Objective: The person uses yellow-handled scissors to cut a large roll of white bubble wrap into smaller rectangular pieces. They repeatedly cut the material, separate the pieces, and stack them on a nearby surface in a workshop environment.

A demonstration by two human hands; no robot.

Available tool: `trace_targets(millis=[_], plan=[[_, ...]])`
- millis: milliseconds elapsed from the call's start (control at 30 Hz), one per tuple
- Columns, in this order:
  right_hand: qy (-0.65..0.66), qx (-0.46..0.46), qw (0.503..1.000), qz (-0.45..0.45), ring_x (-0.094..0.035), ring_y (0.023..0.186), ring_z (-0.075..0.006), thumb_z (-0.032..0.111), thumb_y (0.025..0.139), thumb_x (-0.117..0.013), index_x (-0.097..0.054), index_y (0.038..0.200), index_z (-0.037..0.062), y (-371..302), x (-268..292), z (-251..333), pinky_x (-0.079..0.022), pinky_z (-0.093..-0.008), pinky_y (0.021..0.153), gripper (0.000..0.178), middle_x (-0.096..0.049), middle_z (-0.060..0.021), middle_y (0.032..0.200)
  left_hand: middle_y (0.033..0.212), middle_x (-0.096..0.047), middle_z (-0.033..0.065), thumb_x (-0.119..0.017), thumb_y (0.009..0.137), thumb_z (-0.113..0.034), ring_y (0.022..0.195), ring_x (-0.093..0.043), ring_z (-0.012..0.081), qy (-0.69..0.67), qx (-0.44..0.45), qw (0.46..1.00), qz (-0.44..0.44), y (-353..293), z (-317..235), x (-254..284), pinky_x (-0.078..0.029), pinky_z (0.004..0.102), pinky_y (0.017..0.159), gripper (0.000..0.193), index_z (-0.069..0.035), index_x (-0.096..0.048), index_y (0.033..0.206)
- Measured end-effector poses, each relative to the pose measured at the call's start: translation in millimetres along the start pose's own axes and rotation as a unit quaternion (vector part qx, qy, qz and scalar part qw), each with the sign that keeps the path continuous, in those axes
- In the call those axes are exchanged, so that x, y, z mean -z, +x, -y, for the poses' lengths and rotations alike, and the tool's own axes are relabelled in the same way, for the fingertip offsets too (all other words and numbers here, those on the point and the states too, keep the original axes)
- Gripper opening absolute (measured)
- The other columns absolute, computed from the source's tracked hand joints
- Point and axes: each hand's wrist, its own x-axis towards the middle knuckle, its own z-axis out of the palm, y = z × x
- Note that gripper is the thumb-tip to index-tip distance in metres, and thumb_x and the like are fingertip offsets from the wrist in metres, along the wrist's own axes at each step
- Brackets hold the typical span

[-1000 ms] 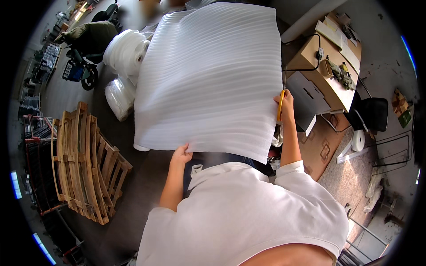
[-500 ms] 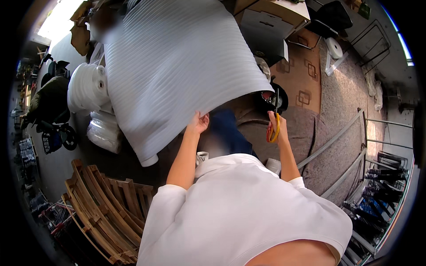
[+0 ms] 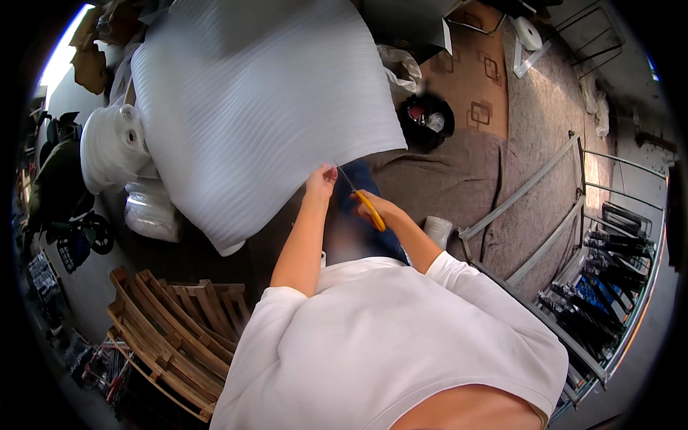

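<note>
One broad sheet of white foam [image 3: 265, 122] spreads before the person, with two hands at its near edge: the left hand [image 3: 322, 179] seems to pinch it, the right hand [image 3: 384, 207] is wrapped around one pair of yellow scissors [image 3: 371, 212], tips beside the left fingers. A brown rug [image 3: 459, 168] and one patterned mat [image 3: 466, 79] lie rightward. White rolls [image 3: 107, 154] and wooden pallets [image 3: 179, 328] crowd the left; one black tub [image 3: 446, 118] sits right of the sheet, and a metal rack [image 3: 523, 185] bars the far right.

A patterned rug [image 3: 469, 82] adjoins speckled floor [image 3: 534, 115]; a metal rack [image 3: 520, 185] stands right, pallets [image 3: 161, 347] lower left; bright light [image 3: 63, 54] shows upper left.
</note>
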Motion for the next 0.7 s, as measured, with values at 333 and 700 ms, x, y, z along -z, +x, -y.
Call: trace_targets(millis=[333,700], plan=[[0.054,-0.081,0.995,-0.024,-0.043,0.047,-0.0177,-0.004,0.054,-0.044,-0.037,0.11,0.0033,33,-35,32,-0.035,-0.0271,0.038,0.058,-0.05,-0.0161,0.083,0.062,-0.05,-0.0026,-0.06,0.074,-0.02,0.057,-0.047,0.0106,0.14,0.092,0.978,-0.125,1,-29,14,-0.032,0.0286,0.056,0.013,-0.013,-0.051,0.068],[0.023,-0.054,0.989,-0.133,-0.047,0.046,-0.0174,0.009,0.076,-0.045,-0.048,0.084,0.0062,84,-72,36,-0.037,-0.0283,0.042,0.01,-0.047,-0.0065,0.055,0.061,-0.05,-0.0038,-0.051,0.073,-0.016,0.061,-0.05,0.0105,0.04,0.041,0.992,-0.115,-2,-46,31,-0.034,0.029,0.059,0.006,-0.013,-0.05,0.067]])
